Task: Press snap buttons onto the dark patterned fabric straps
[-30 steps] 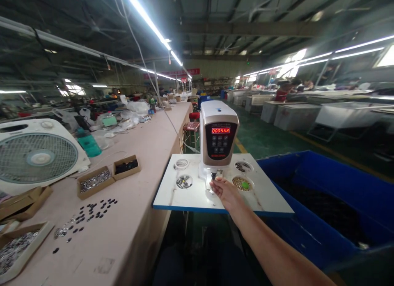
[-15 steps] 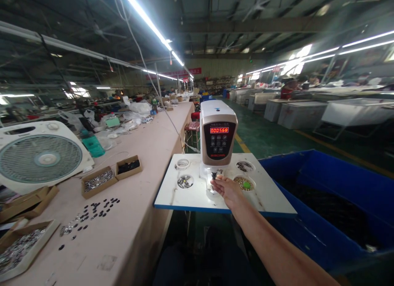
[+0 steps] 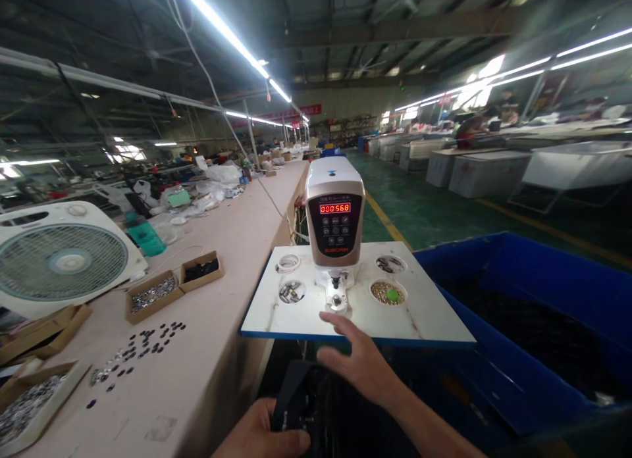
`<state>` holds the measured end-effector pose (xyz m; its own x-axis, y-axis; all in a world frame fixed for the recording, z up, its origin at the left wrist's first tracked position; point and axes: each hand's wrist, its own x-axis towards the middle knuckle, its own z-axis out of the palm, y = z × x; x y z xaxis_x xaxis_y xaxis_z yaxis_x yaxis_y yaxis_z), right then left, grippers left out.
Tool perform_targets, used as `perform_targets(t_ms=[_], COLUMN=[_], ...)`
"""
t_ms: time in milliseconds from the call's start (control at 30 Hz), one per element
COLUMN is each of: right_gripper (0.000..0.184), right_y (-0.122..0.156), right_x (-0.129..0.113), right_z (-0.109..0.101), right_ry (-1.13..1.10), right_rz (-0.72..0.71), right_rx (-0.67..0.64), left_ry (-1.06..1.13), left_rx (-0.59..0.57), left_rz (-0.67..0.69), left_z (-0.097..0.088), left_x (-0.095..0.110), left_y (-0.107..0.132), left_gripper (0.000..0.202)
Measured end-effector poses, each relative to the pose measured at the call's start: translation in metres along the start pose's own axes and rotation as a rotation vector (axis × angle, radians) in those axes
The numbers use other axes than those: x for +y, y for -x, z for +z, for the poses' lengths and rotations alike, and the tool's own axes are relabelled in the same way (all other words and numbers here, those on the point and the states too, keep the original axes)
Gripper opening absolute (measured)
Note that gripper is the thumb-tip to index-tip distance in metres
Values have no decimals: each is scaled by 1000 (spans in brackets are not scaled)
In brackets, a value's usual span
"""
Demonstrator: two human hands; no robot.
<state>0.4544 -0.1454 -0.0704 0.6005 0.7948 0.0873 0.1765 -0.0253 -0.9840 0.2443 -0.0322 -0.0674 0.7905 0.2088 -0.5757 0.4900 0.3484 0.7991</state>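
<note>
A white press machine (image 3: 334, 211) with a red counter reading 000568 stands on a white table plate (image 3: 429, 313). Its die (image 3: 337, 302) sits bare below the head. My right hand (image 3: 358, 362) hovers in front of the plate's near edge, fingers spread, holding nothing. Low in the view, my left hand (image 3: 261, 435) grips a piece of black fabric (image 3: 301, 395) with the thumb pressed on it. Small round cups in the plate hold metal parts (image 3: 291, 291), and one holds brass-coloured parts with a green piece (image 3: 388, 293).
A long pink bench (image 3: 217, 300) runs along the left with a white fan (image 3: 62, 257), cardboard trays of metal snaps (image 3: 152, 293) and scattered black buttons (image 3: 143, 343). A large blue bin (image 3: 523, 326) sits to the right. Other people work at distant tables (image 3: 469, 129).
My right hand has pulled back from under the press head to in front of the plate and opened. My left hand has come into view holding black fabric. The camera shifted slightly.
</note>
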Motion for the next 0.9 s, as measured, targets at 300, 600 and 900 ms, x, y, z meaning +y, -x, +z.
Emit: perform_targets(t_ms=[300,600,900], right_gripper=[84,77,31], right_y=[25,12,-1], right_x=[15,8,21], right_z=[-17,-25,-42], right_ry=[431,280,127], right_rz=[-72,44,264], right_rx=[-455,-468,-335], left_ry=[-390,-596,-506], left_rx=[-237,-350,-321], left_rz=[123,191,93], left_z=[13,14,1], left_x=[50,81,93], left_y=[-47,-68,-106], left_gripper=[26,14,28])
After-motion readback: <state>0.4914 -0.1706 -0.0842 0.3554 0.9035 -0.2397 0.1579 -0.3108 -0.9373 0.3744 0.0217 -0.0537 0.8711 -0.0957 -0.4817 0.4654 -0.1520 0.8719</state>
